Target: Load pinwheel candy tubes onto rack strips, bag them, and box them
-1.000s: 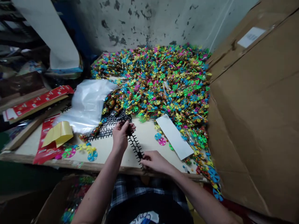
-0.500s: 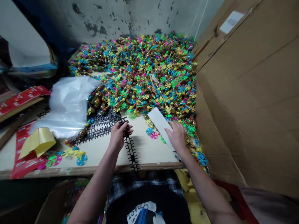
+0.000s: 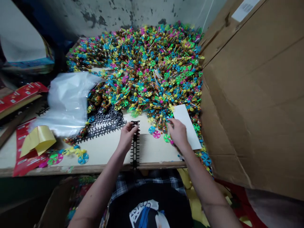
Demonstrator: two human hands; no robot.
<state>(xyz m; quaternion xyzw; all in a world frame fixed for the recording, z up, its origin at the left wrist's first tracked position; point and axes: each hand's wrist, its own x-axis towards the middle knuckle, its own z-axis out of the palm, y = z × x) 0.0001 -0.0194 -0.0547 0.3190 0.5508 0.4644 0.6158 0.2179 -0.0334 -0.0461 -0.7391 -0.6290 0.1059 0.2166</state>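
Left fingers (image 3: 134,129) pinch the far end of the black strip (image 3: 135,148), which extends below them toward the surface (image 3: 106,152) edge. Its slots appear unfilled. Loose toys (image 3: 152,63) remain heaped beyond the right fingers (image 3: 175,123); whether these pinch one cannot be determined.

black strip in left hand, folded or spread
Spread: the black strip runs straight from the left hand to the table edge, no fold showing.

A black openwork strip (image 3: 135,149) with toothed sides reaches the table edge (image 3: 156,165).
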